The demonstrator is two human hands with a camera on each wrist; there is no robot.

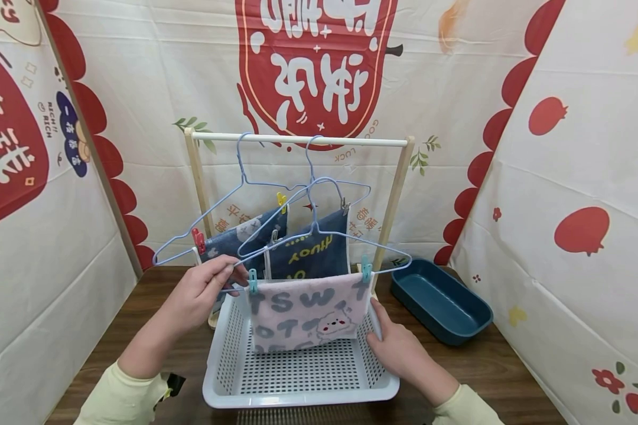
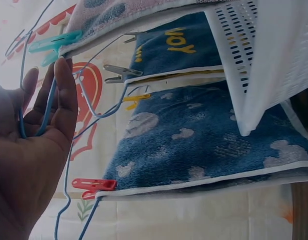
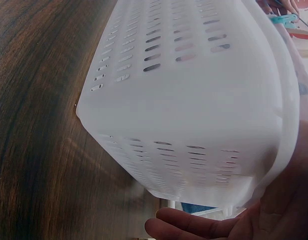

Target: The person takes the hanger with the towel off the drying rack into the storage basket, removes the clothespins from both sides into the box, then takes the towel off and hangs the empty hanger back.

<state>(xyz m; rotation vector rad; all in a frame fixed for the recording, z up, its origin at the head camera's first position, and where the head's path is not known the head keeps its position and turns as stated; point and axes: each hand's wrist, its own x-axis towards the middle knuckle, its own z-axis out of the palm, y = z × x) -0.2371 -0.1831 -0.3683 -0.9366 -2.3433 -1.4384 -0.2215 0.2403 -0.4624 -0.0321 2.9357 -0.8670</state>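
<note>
My left hand (image 1: 199, 292) grips the lower left end of a light blue wire hanger (image 1: 315, 229). From this hanger a pink towel (image 1: 308, 313) with grey letters and a white animal face hangs by two teal clothespins (image 1: 366, 270), over a white perforated basket (image 1: 298, 400). In the left wrist view, the wire loops through the curled fingers (image 2: 64, 95), close to a teal clothespin. At the basket's right side, my right hand (image 1: 399, 348) holds the rim. The right wrist view shows fingers (image 3: 193, 223) reaching past the basket's outer wall.
Behind stands a wooden rack with a white bar (image 1: 351, 141). On it hang two more blue hangers carrying dark blue towels (image 1: 311, 251), pinned with red (image 1: 199, 241), yellow (image 1: 282, 202) and grey clothespins. A dark blue tub (image 1: 441, 301) sits right of the basket on the brown wooden table (image 1: 489, 378).
</note>
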